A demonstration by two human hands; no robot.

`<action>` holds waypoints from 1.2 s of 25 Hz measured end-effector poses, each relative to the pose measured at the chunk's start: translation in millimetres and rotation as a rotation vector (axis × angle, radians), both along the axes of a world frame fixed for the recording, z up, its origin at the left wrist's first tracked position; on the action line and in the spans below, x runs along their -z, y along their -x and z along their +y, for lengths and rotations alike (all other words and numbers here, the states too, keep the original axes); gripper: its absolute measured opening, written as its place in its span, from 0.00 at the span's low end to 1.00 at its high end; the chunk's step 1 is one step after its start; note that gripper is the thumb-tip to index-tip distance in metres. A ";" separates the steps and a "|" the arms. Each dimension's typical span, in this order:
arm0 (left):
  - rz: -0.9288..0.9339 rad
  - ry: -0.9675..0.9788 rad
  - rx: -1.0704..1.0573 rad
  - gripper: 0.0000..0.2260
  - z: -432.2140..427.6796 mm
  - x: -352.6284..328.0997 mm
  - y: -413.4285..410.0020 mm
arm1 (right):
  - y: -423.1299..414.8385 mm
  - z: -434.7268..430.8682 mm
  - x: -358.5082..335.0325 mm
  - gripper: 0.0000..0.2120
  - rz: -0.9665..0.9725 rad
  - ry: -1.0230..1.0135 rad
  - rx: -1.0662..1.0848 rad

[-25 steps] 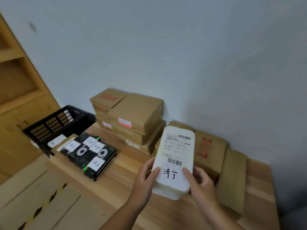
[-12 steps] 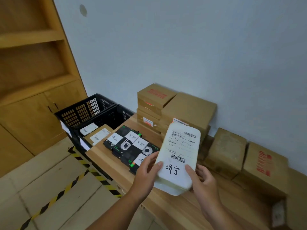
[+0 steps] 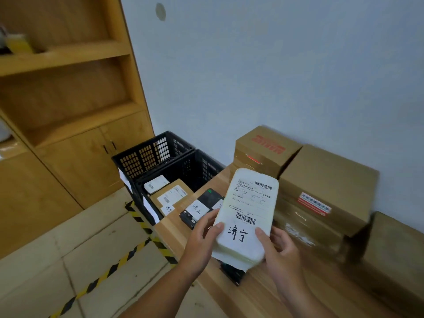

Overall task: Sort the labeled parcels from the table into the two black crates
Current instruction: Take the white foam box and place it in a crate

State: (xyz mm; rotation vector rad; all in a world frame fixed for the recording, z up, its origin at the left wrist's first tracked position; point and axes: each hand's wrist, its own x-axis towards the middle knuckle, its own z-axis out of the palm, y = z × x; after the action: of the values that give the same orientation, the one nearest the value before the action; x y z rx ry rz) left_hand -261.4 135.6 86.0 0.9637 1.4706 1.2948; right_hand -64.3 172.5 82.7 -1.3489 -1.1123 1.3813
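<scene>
Over the front edge of the counter [image 3: 229,292], the left hand [image 3: 202,239] and right hand [image 3: 280,251] hold the white parcel [image 3: 250,210], each grip pinching its lower end. Match its handwritten label [image 3: 237,234] to the black crates' [image 3: 202,166] paper tags [image 3: 150,210], barely legible here, then lower it in flat.

A white padded parcel [image 3: 249,214], barcode label facing up, is held tilted. Two black perforated plastic crates [image 3: 146,154] stand side by side. The nearer crate [image 3: 199,167] holds labelled parcels [image 3: 171,195].

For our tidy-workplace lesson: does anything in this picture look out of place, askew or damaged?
Nothing looks spilled or broken. The black flat parcels lie skewed, close to the near edge of the table. The left hand and right hand hold the white parcel tilted.
</scene>
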 end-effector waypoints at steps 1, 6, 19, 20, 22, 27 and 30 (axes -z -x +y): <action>0.011 0.010 -0.017 0.19 8.5 -0.5 14.7 | 15.3 10.9 1.4 0.15 0.011 0.008 -0.014; 0.037 0.019 -0.032 0.22 40.1 -4.9 86.7 | 90.0 48.6 1.3 0.14 0.025 0.034 -0.036; -0.065 0.071 0.215 0.19 134.4 11.0 324.3 | 319.5 104.2 12.0 0.21 -0.030 0.079 0.139; -0.060 0.076 0.232 0.18 140.6 9.2 339.3 | 334.4 105.3 9.2 0.24 -0.033 0.085 0.155; -0.057 0.088 0.267 0.18 157.0 9.1 366.9 | 360.5 112.0 5.1 0.29 -0.039 0.088 0.180; -0.061 0.130 0.349 0.20 205.1 20.8 405.3 | 399.6 148.5 5.1 0.28 -0.055 0.093 0.249; -0.039 0.151 0.377 0.18 247.1 30.8 421.9 | 418.6 182.1 13.6 0.27 -0.041 0.093 0.297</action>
State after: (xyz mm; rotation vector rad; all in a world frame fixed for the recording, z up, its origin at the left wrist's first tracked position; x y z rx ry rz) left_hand -683.3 382.7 55.1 1.0490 1.2629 0.9116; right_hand -482.9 354.6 69.1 -1.5459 -0.8412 1.2027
